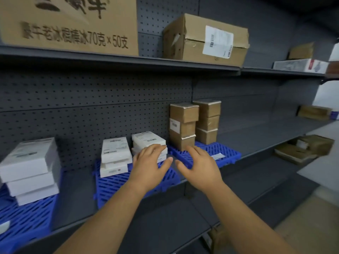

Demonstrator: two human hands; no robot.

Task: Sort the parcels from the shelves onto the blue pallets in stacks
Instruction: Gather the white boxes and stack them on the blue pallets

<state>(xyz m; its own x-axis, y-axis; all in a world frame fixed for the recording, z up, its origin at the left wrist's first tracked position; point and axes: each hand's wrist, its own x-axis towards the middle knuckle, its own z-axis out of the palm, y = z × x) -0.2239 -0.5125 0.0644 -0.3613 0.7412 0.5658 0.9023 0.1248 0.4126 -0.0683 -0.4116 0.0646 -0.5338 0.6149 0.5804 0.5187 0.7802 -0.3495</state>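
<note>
The left hand [149, 163] reached forward with fingers spread and relaxed, gripping nothing, its fingertips lying over the front of a stack of flat white parcels [149, 142]; whether they touched it could not be told. The right hand [199, 162] hung just right of that stack, fingers loosely curved and empty. The stack sat on the middle blue pallet [117, 186], with a second white stack [115, 155] to its left. To its right, two columns of small brown boxes [194, 123] stood on another blue pallet [223, 153]. Above it, a labelled cardboard carton [205, 39] rested on the upper shelf [119, 60].
</note>
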